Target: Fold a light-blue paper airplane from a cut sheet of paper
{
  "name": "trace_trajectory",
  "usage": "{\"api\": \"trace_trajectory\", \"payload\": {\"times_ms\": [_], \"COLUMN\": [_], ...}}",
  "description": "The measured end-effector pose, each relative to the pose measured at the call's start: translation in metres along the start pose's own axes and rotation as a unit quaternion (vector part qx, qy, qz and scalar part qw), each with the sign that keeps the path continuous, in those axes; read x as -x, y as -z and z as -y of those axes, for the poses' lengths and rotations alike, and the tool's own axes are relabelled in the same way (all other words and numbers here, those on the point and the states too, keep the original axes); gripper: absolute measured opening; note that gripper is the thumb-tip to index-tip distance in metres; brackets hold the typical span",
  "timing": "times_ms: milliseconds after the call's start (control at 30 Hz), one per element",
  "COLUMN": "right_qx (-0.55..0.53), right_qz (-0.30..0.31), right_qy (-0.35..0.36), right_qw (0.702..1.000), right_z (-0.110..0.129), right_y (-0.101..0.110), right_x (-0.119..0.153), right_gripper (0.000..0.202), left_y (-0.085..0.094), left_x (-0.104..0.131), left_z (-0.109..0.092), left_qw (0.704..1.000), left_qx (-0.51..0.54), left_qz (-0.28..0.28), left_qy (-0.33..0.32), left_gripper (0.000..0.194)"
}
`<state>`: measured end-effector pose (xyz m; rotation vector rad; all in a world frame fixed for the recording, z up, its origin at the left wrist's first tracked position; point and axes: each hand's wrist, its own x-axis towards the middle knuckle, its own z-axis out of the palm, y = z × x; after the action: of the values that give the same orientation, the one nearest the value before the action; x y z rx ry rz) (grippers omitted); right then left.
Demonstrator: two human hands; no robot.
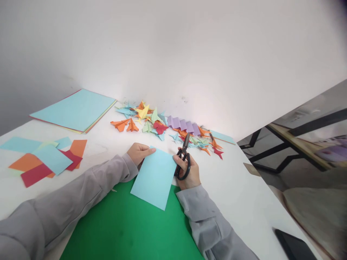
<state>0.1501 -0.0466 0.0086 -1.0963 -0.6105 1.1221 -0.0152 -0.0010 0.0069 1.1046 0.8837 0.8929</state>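
A light blue sheet of paper (154, 178) is held up over a green mat (127, 224). My left hand (138, 153) pinches its upper left corner, thumb on top. Black-handled scissors (185, 144) rest in my right hand (191, 171), blades together and pointing away from me. The right thumb and fingers wrap the handles and sit at the sheet's upper right edge; whether they also grip the paper is hard to make out.
Large coloured sheets (78, 108) lie stacked at the back left. Nearer are loose cut pieces (51, 159). Folded paper shapes (146, 115) and a purple pleated strip (183, 124) line the wall. A black device (294, 245) lies front right, beside the table's edge.
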Motion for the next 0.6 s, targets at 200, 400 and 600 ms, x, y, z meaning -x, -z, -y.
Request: {"api": "trace_trajectory", "payload": {"times_ms": [200,400,600], "right_qx": [0.012,0.022,0.024], "right_qz": [0.004,0.015,0.012], "right_qy": [0.009,0.016,0.018], "right_qw": [1.0,1.0,0.999], "right_z": [-0.0011,-0.0031,-0.0036], "right_y": [0.0003,0.0033,0.0035], "right_x": [-0.0009,-0.0023,-0.0026], "right_gripper": [0.05,0.052,0.053], "left_y": [0.0002,-0.0001,-0.0002], "left_x": [-0.0008,-0.0009,-0.0005], "left_z": [-0.0005,-0.0013,-0.0009], "left_qw": [1.0,0.999,0.999], "left_qx": [0.015,0.024,0.028], "left_qz": [0.0,0.0,0.003], "left_qy": [0.016,0.024,0.026], "left_gripper": [0.04,0.039,0.038]}}
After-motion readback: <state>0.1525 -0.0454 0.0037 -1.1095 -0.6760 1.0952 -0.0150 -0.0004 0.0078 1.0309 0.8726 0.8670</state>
